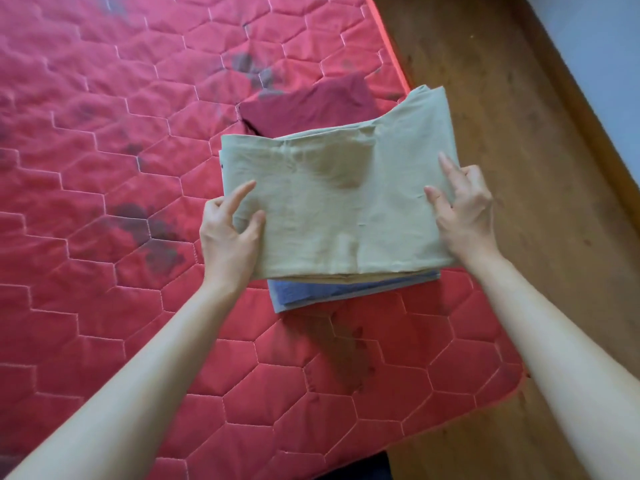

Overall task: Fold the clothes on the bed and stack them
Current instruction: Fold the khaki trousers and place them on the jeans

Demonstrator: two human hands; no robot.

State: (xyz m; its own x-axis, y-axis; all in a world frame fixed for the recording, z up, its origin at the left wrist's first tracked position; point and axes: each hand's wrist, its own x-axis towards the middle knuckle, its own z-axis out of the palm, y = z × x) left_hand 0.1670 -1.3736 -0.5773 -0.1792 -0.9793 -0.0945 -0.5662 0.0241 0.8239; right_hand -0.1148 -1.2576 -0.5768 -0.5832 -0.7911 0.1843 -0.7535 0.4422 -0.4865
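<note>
A folded beige garment [332, 206] is held between both hands above the near right part of the bed [104, 168]. Its left edge is gripped by the left hand [230, 233]: the thumb is pressed on top of the cloth, the index finger is stretched out along the upper face, and the remaining fingers [218, 206] are curled at the edge of the fold. Its right edge is held by the right hand [464, 209], whose thumb and one finger are laid on the top face while the other fingers are bent around the side; how far they reach underneath cannot be told. The garment is spread flat from one set of fingers to the other, with a darker shaded patch seen near its middle. Just below the fingers of both hands, a folded blue garment [311, 296] is seen on the bed, its near edge showing under the beige one; whether the two are touching cannot be told. Beyond the fingers, on the far side of the beige garment, a folded dark red garment [311, 109] is laid on the bed, partly hidden by the beige cloth. The bed is covered by a red quilted surface with hexagon stitching and several dark stains. To the right of the right fingers, a wooden floor [502, 98] is seen beside the bed, and a pale wall [595, 39] is seen beyond it.
</note>
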